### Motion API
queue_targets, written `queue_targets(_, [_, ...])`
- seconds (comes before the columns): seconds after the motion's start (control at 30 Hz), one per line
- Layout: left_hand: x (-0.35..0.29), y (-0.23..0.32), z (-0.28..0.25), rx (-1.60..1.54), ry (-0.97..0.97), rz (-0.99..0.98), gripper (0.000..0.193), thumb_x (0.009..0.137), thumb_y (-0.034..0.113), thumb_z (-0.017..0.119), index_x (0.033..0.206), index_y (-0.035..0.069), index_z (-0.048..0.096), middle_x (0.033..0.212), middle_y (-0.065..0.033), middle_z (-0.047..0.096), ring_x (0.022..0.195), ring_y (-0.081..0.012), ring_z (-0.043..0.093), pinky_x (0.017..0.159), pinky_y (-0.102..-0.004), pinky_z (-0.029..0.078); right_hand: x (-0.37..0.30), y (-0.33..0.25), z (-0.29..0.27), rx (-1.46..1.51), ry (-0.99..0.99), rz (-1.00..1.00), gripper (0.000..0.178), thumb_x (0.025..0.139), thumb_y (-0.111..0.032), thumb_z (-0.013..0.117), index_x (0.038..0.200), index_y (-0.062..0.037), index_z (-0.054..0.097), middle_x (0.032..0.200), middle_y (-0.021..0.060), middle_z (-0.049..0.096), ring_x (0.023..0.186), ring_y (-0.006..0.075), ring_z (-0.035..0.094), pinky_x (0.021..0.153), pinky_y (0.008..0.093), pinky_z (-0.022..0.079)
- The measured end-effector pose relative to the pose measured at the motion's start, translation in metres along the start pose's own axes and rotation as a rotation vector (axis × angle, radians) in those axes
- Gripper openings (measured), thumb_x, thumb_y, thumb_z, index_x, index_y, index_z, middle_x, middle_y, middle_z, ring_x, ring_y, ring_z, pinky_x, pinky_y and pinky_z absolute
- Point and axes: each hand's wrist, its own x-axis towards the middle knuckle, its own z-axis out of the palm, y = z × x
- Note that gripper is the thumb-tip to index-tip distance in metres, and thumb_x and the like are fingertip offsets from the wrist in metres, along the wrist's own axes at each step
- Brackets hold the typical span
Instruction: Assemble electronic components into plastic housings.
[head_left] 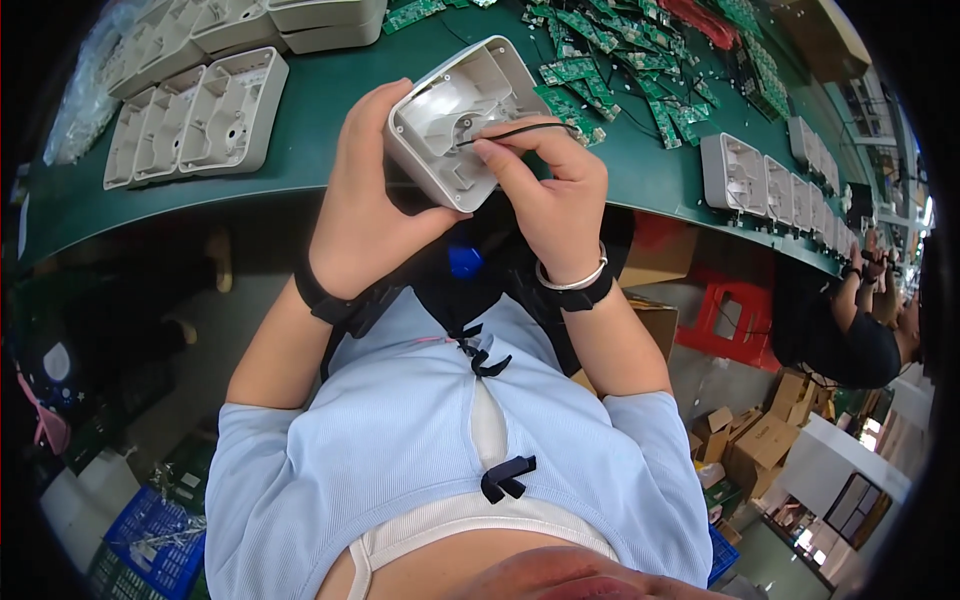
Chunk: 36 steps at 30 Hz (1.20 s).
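My left hand (362,205) is wrapped round the near left side of a white plastic housing (437,95), which is held tilted with its hollow inside toward me. Inside it show ribs, screw posts and a round recess. Between thumb and forefinger of my right hand (553,190) is a thin black cable (520,130), pinched at the mouth of the housing. One end of the cable points into the recess; its other end runs to the right by a green circuit board (568,110). Whether the two are joined I cannot tell.
More white housings (228,115) stand in rows at the left, and another row (735,170) lines the right edge of the green table (330,130). Circuit boards (655,75) with wires lie heaped at the back. A red stool (725,320) and cardboard boxes (765,440) are below; a person (850,330) works at the right.
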Motion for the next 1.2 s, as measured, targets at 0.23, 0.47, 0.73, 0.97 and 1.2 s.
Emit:
queue_targets(0.23, [-0.002, 0.002, 0.004, 0.026, -0.020, 0.006, 0.110, 0.070, 0.004, 0.094, 0.159, 0.006, 0.030, 0.152, -0.0140, 0.045, 0.141, -0.0276, 0.052, 0.119, -0.0421, 0.044, 0.004, 0.006, -0.001, -0.239, -0.057, -0.252, 0.009, 0.085, 0.003, 0.081, 0.093, 0.0017, 0.077, 0.096, 0.0098, 0.080, 0.084, 0.0178, 0.073, 0.078, 0.0283, 0.055])
queue_targets(0.47, [-0.007, -0.001, 0.012, -0.103, -0.027, -0.043, 0.106, 0.076, -0.005, 0.083, 0.161, 0.007, 0.021, 0.152, -0.0156, 0.043, 0.140, -0.0281, 0.052, 0.117, -0.0431, 0.046, 0.007, 0.001, 0.003, -0.539, 0.071, -0.347, 0.010, 0.080, -0.004, 0.085, 0.088, -0.0040, 0.078, 0.088, 0.0055, 0.079, 0.079, 0.0199, 0.072, 0.076, 0.0320, 0.053])
queue_targets(0.73, [-0.007, 0.004, 0.014, -0.113, -0.018, -0.004, 0.105, 0.076, -0.006, 0.081, 0.161, 0.007, 0.021, 0.153, -0.0154, 0.042, 0.140, -0.0277, 0.052, 0.117, -0.0429, 0.046, 0.004, 0.003, 0.010, -0.531, 0.156, -0.402, 0.012, 0.077, -0.004, 0.084, 0.085, -0.0073, 0.076, 0.082, 0.0013, 0.076, 0.075, 0.0213, 0.068, 0.081, 0.0346, 0.047])
queue_targets(0.97, [-0.007, 0.008, 0.014, -0.039, -0.011, 0.010, 0.105, 0.075, -0.007, 0.082, 0.161, 0.007, 0.023, 0.153, -0.0153, 0.042, 0.140, -0.0269, 0.053, 0.117, -0.0427, 0.047, 0.004, 0.007, 0.008, -0.420, 0.028, -0.330, 0.010, 0.077, -0.004, 0.084, 0.083, -0.0073, 0.076, 0.086, 0.0006, 0.077, 0.079, 0.0215, 0.068, 0.079, 0.0343, 0.046])
queue_targets(1.2, [-0.008, 0.001, 0.009, -0.099, 0.000, -0.066, 0.102, 0.070, 0.001, 0.087, 0.156, 0.006, 0.032, 0.155, -0.0200, 0.038, 0.142, -0.0359, 0.048, 0.112, -0.0437, 0.050, 0.004, 0.011, -0.016, -0.534, 0.068, -0.311, 0.018, 0.080, -0.002, 0.083, 0.096, -0.0041, 0.075, 0.094, 0.0039, 0.075, 0.081, 0.0172, 0.065, 0.079, 0.0312, 0.049])
